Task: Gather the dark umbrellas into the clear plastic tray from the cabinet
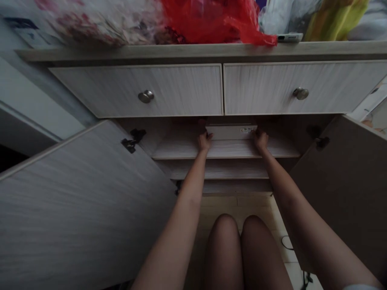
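Observation:
A pale box (231, 133) with a small label near its right end sits on the upper shelf (181, 150) inside an open cabinet. My left hand (205, 141) grips the box's left end, its thumb on the front face. At the opposite end, my right hand (261, 141) is closed on the box's right side. The rear of the box is hidden in shadow under the drawers.
The left door (90, 209) and right door (344, 181) stand open on both sides. Two closed drawers (181, 90) with round knobs are above. A red plastic bag (208, 22) and other bags lie on the cabinet top (181, 51). Lower shelves (236, 168) run beneath.

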Available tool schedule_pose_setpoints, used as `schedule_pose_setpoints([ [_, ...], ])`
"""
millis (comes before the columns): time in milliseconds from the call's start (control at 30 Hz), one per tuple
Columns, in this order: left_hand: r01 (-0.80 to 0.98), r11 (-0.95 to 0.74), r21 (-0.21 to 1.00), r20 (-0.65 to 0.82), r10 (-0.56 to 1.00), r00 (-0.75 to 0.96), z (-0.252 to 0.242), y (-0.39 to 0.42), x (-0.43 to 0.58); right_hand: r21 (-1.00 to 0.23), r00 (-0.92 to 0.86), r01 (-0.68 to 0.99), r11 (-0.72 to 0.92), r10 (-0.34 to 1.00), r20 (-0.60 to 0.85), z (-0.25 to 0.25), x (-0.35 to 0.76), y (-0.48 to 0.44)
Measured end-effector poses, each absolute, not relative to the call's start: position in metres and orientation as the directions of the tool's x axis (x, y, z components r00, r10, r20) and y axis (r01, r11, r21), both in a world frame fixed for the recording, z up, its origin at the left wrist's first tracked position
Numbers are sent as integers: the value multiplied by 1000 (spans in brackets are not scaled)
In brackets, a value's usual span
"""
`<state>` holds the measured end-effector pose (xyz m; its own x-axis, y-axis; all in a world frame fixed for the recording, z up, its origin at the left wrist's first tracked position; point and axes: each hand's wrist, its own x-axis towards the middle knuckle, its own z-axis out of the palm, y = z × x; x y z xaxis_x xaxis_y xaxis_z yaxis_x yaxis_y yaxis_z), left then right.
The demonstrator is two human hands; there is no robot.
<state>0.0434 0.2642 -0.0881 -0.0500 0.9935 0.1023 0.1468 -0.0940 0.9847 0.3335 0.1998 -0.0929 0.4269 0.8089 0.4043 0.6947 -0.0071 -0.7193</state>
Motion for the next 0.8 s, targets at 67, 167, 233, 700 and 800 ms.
schedule_pose_setpoints([
  [67, 268, -145, 953, 178, 978, -105, -87, 266, 44, -714, 427, 700, -16, 811, 400, -93, 333, 202],
  [167, 476, -190, 859, 277, 953, -121, -84, 267, 45, -700, 437, 714, -26, 798, 415, -93, 333, 204],
  [233, 544, -183, 819, 286, 952, -110, -82, 267, 46, -692, 446, 721, -35, 788, 425, -92, 332, 204],
  [700, 484, -145, 863, 301, 917, -262, -77, 200, 38, -827, 505, 465, 316, 673, 540, -87, 305, 107],
  [800, 423, -343, 839, 507, 775, -378, -83, 117, -5, -787, 554, 506, 354, 566, 611, -83, 308, -4],
])
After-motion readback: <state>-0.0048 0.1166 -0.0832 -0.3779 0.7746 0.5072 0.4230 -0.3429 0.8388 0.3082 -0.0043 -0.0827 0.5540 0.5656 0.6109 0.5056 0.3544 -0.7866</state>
